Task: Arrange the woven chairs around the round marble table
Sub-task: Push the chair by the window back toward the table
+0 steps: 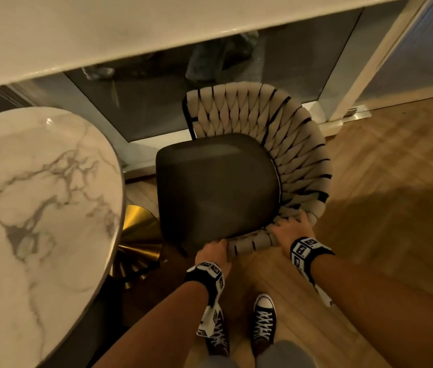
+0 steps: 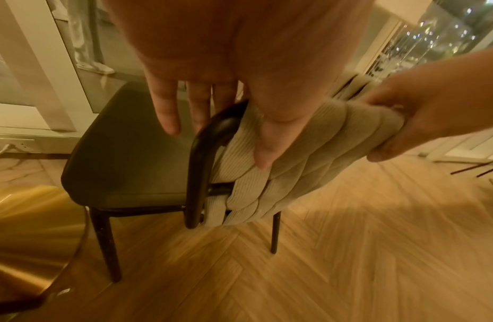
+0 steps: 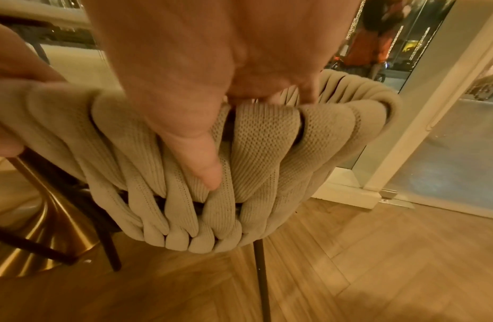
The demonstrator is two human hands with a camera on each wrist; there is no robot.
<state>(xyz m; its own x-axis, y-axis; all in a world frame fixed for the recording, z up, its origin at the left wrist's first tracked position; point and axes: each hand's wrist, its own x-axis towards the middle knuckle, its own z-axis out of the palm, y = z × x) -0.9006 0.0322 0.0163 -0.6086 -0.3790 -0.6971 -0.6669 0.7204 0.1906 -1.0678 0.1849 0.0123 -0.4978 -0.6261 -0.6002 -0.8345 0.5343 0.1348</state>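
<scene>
A woven chair (image 1: 215, 187) with a dark seat and a beige braided backrest stands to the right of the round marble table (image 1: 37, 181), seat turned toward it. My left hand (image 1: 216, 249) grips the near end of the backrest, fingers inside the black frame and thumb on the weave. In the left wrist view the left hand (image 2: 220, 139) straddles that frame end of the chair (image 2: 308, 170). My right hand (image 1: 288, 229) grips the backrest rim a little farther round. In the right wrist view the right hand (image 3: 239, 139) has its fingers over the top of the chair (image 3: 267, 163) and its thumb on the outside.
The table's gold pedestal base (image 1: 138, 235) sits close to the chair's front legs. A glass wall with white frames (image 1: 364, 70) runs just behind the chair. A pale countertop (image 1: 104, 35) overhangs at the top. My sneakers (image 1: 263, 322) stand on the herringbone wood floor (image 1: 382, 195).
</scene>
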